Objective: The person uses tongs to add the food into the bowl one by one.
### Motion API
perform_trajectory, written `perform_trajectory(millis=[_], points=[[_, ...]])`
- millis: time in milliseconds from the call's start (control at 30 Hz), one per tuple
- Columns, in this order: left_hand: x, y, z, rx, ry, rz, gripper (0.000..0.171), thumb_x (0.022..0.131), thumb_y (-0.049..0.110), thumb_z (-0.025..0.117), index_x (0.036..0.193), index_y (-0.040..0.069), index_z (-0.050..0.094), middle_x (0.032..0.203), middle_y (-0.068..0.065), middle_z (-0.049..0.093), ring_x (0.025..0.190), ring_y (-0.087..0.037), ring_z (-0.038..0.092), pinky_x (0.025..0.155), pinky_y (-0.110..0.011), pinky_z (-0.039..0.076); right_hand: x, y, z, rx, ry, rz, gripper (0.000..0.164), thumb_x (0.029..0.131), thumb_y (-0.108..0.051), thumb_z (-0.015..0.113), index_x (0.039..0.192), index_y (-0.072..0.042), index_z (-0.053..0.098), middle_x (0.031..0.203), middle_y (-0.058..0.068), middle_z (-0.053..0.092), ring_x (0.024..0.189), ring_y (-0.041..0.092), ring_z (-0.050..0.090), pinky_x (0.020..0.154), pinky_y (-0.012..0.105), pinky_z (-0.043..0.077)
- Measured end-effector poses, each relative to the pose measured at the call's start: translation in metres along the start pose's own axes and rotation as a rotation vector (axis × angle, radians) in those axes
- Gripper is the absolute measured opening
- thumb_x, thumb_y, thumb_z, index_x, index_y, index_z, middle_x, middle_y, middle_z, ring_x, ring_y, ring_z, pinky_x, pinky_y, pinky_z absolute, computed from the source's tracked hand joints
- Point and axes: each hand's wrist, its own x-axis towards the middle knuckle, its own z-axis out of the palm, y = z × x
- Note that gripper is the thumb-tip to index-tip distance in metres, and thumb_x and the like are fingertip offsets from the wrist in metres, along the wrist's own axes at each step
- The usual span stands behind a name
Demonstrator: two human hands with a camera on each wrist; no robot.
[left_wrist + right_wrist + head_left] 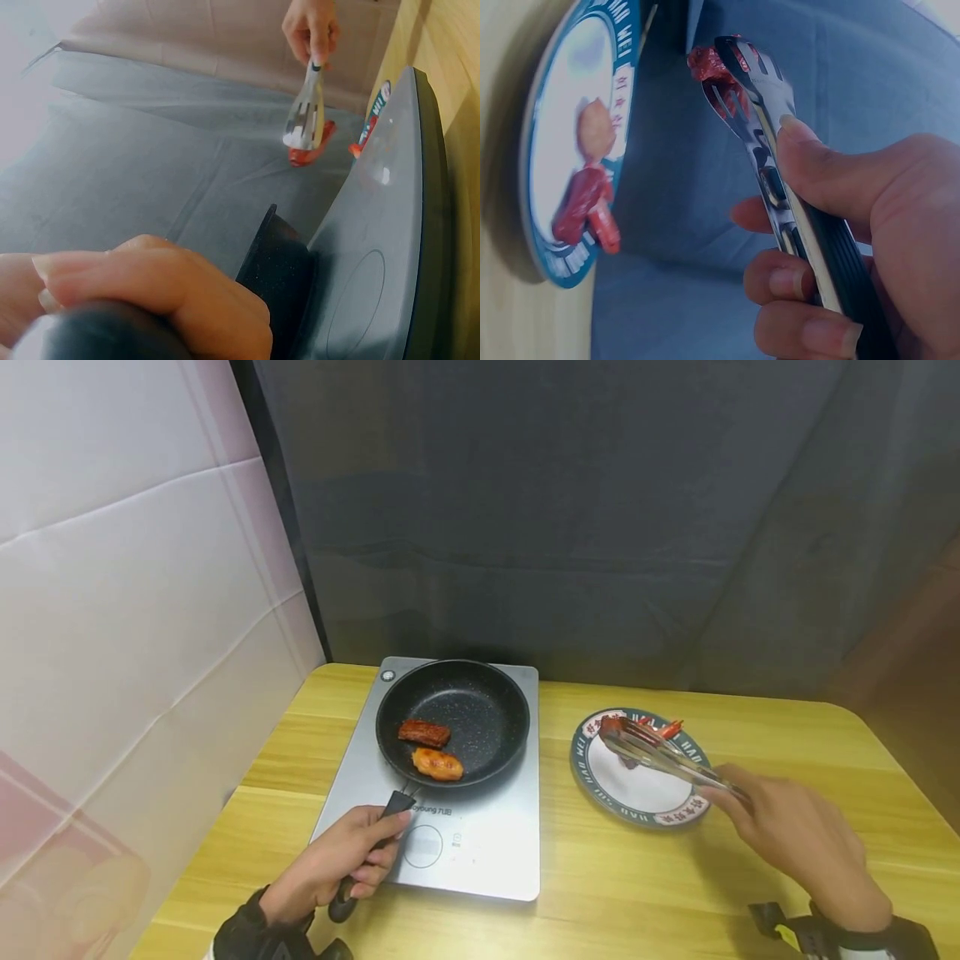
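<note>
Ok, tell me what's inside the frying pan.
The frying pan holds a dark red piece of food and, nearer the handle, an orange piece of food. They cover the patches of pan floor beneath, so those can't be seen.

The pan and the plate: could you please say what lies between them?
In the head view, an edge of the cooker, then a bare strip of table, lies between pan and plate.
</note>
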Motion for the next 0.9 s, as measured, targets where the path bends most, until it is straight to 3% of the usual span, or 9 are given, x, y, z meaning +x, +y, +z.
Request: perform_trajectory(millis=[200, 333, 567, 900], points=[[-0.001, 0.0, 0.0, 0.002, -0.004, 0.013, 0.032, 0.102, 0.028, 0.046, 0.08, 0.007, 0.038, 0.056, 0.006, 0.029, 0.039, -0.004, 0.027, 0.033, -0.017, 0.027, 0.015, -0.014, -0.007, -0.024, 0.102, -0.119, 0.034, 0.089, -0.04, 0.067, 0.072, -0.023, 0.042, 0.057, -0.011, 0.027, 0.048, 0.007, 0.028, 0.04, 0.025, 0.018], [-0.001, -0.001, 0.0, 0.003, -0.003, 0.012, 0.032, 0.102, 0.029, 0.047, 0.08, 0.007, 0.038, 0.056, 0.006, 0.029, 0.039, -0.004, 0.027, 0.033, -0.017, 0.027, 0.025, -0.025, -0.014, -0.037, 0.113, -0.146, 0.033, 0.088, -0.041, 0.068, 0.073, -0.023, 0.044, 0.056, -0.011, 0.029, 0.048, 0.008, 0.029, 0.039, 0.025, 0.019], [0.002, -0.002, 0.001, -0.014, -0.008, 0.027, 0.03, 0.102, 0.026, 0.046, 0.081, 0.007, 0.038, 0.057, 0.005, 0.028, 0.039, -0.004, 0.025, 0.033, -0.018, 0.024, 0.048, -0.05, -0.022, -0.023, 0.117, -0.206, 0.022, 0.086, -0.04, 0.069, 0.092, -0.02, 0.063, 0.057, -0.009, 0.039, 0.048, 0.011, 0.036, 0.039, 0.027, 0.026], [0.001, 0.0, 0.002, -0.004, -0.003, 0.035, 0.031, 0.101, 0.029, 0.048, 0.081, 0.008, 0.037, 0.056, 0.005, 0.027, 0.038, -0.004, 0.024, 0.033, -0.018, 0.023, 0.073, -0.083, -0.026, 0.015, 0.137, -0.318, 0.021, 0.088, -0.039, 0.068, 0.078, -0.027, 0.053, 0.056, -0.015, 0.033, 0.045, 0.005, 0.027, 0.037, 0.024, 0.02]])
